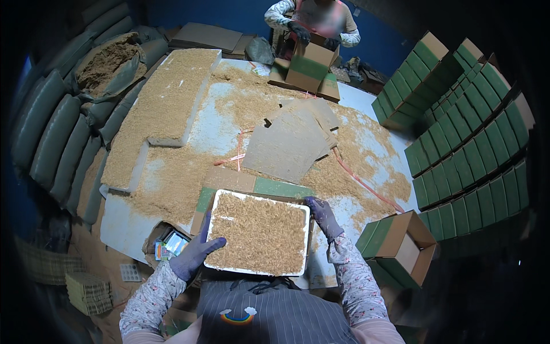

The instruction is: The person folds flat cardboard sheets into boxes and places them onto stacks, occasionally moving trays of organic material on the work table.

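A white rectangular tray (pixel 217 196), filled to its rim with tan shavings (pixel 260 232), is right in front of me. My left hand (pixel 197 252), in a purple-grey glove, grips its left side with the thumb over the rim. At the far right corner, my gloved right hand (pixel 324 218) has its fingers bent over the edge; whether they press on the tray or the box is hard to tell. Beneath and behind the tray, a green and brown cardboard box (pixel 246 182) shows its flaps. The tray hides most of that box.
Loose shavings cover much of the white table (pixel 123 229). Flat grey cardboard sheets (pixel 283 143) lie mid-table; a shavings-covered foam block (pixel 166 92) is left. An open box (pixel 401 246) stands right, near stacked green boxes (pixel 470 149). Across, a person handles another box (pixel 309 69). Sacks (pixel 54 137) line the left.
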Tool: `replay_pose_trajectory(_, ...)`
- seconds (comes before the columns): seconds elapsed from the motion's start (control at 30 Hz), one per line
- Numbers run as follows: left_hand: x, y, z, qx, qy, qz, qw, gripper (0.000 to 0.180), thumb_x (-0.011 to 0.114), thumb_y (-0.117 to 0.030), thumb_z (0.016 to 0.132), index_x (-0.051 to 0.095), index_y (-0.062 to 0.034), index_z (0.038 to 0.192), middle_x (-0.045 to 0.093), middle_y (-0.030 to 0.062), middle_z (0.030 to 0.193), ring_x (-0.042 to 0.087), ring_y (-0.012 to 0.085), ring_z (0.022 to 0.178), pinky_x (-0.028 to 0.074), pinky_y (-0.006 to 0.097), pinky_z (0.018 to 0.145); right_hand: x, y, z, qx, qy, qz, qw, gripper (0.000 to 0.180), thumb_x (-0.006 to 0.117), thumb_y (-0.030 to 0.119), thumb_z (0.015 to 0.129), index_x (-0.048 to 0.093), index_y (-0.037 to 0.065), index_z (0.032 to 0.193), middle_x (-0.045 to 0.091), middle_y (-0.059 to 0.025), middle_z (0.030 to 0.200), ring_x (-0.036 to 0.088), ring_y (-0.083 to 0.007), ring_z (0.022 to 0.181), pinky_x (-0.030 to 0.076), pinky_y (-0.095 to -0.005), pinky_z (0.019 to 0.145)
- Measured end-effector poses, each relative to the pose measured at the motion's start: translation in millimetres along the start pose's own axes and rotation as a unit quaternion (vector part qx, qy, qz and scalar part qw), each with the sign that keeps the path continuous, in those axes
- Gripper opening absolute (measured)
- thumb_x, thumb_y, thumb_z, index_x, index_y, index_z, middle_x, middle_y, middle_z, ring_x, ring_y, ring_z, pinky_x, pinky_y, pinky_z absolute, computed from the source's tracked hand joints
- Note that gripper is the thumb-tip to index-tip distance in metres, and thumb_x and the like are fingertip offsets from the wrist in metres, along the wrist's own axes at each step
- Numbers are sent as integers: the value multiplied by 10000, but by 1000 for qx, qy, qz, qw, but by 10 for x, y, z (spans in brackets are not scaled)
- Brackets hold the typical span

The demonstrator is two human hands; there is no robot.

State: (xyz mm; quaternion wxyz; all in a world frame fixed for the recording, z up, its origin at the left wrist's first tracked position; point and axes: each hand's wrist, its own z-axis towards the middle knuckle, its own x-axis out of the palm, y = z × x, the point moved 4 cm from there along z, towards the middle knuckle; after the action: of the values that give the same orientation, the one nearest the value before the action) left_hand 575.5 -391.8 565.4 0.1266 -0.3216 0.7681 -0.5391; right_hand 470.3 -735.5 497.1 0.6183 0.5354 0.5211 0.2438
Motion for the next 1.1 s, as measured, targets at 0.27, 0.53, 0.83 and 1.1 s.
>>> replay_pose_trajectory(0.27,73,191,238,-107,-104,309,939,880,589,-471,854,171,46,1431,323,272,1422,342,377,1314,296,372,1081,-267,110,991,134,181,82,971,399,640,285,863,602,27,1165,630,-92,1114,585,-173,1000,449,-300,913)
replay_pose_trajectory(0.53,400,-135,121,245,-106,416,869,481,457,-238,966,357,-21,1383,372,168,1404,333,272,1334,298,345,1098,-355,-715,2542,6,-53,-517,854,919,823,402,581,390,95,1332,521,-146,1177,485,-314,1082,371,-437,941)
replay_pose_trajectory(0.83,-1413,733,-521,106,-407,381,823,333,701,-367,740,644,-117,952,605,86,868,588,277,836,471,430,721,-963,-639,2492,50,39,-305,950,381,734,284,749,620,10,988,626,-131,958,593,-232,922,463,-343,797)
replay_pose_trajectory(1.1,-778,437,-567,-15,-353,581,733,516,730,-399,707,562,-95,1088,535,78,1061,482,276,1060,328,423,929,-841,491,1033,-90,-130,-187,970,271,556,110,916,587,-43,1137,643,-112,1081,585,-168,986,450,-292,871)
